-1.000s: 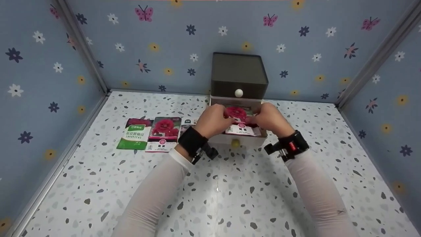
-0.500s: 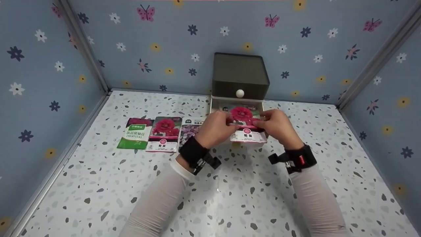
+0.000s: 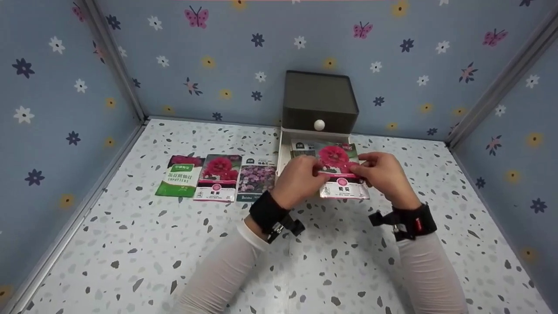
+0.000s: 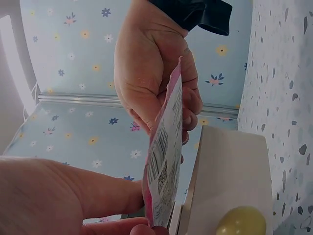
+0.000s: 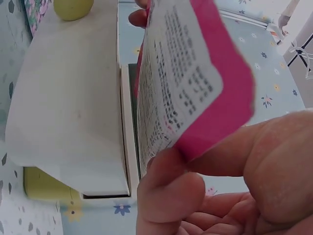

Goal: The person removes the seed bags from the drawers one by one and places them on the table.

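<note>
Both hands pinch one seed packet (image 3: 342, 188) by its side edges, its red flower picture facing up. My left hand (image 3: 301, 181) has the left edge; my right hand (image 3: 383, 176) has the right edge. The packet is held over the front of a pulled-out white drawer (image 3: 285, 152), partly covering it. Its printed back and pink border (image 5: 230, 93) show in the right wrist view. Inside the drawer lies another seed packet (image 3: 304, 148), partly hidden by the held one. A round yellow knob (image 4: 242, 223) sits on the drawer's front.
Three seed packets lie in a row left of the drawer: a green-and-white one (image 3: 176, 189), a red-flowered one (image 3: 216, 179) and a purple-flowered one (image 3: 255, 178). The dark-topped drawer box (image 3: 320, 93) stands against the flowered back wall (image 3: 218, 43), a white knob (image 3: 319, 125) on its upper drawer.
The red-flowered packet has come up out of the drawer, toward me and to the right, between both hands. The purple-flowered packet on the table is now less covered by the left hand.
</note>
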Available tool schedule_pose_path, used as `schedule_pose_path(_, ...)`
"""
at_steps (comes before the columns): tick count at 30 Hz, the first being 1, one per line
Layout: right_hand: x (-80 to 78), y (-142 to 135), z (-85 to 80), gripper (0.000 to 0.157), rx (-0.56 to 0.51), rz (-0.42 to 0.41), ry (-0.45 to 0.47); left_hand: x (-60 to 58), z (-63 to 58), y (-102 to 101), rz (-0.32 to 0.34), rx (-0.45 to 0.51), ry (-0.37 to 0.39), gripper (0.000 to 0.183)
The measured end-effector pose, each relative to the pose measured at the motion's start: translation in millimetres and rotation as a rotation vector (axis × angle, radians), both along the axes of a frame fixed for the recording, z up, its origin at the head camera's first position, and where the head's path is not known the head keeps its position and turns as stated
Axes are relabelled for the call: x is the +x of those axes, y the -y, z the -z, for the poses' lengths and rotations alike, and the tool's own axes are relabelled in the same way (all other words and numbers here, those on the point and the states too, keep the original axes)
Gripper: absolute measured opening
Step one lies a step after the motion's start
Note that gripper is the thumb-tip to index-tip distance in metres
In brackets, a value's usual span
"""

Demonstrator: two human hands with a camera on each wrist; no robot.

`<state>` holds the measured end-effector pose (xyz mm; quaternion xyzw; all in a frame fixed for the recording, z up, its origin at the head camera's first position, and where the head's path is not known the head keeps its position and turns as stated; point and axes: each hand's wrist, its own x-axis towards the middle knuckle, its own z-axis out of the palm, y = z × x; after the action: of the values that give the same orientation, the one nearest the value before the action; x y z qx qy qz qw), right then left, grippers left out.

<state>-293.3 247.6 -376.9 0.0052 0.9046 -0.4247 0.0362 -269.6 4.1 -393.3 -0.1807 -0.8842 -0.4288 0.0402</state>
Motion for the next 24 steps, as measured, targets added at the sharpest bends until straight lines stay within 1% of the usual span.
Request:
schedule_pose_path(4, 0.2, -8, -2.1, 0.051, 0.009, 0.012, -0.005, 1.3, -0.9, -10, -0.008, 0.005, -0.010, 0.012)
schedule_pose_path(7, -1.1, -15, -3.7, 0.051, 0.024, 0.040, 0.022, 2.2, -1.3, -19, 0.000, 0.010, -0.013, 0.021)
schedule_pose_path(10, -3.1, -23, -5.3, 0.054, 0.052, 0.051, 0.055, 3.4, -1.7, -28, -0.001, 0.010, -0.014, 0.032)
schedule_pose_path(13, -4.9, -29, -7.1, 0.057, 0.072, 0.054, 0.081, 3.5, -1.7, -37, -0.007, 0.011, -0.015, 0.036)
schedule_pose_path(16, -5.5, -37, -9.0, 0.056, 0.077, 0.063, 0.086, 2.6, -0.7, -47, -0.008, 0.020, -0.014, 0.037)
schedule_pose_path(18, -5.1, -42, -10.0, 0.055, 0.072, 0.072, 0.080, 2.6, 0.7, -52, 0.000, 0.037, -0.011, 0.041)
schedule_pose_path(20, -4.4, -47, -10.8, 0.055, 0.068, 0.085, 0.070, 2.9, 2.5, -57, 0.022, 0.057, -0.011, 0.046)
schedule_pose_path(24, -4.4, -57, -12.0, 0.057, 0.070, 0.117, 0.061, 5.0, 3.8, -66, 0.050, 0.079, 0.025, 0.062)
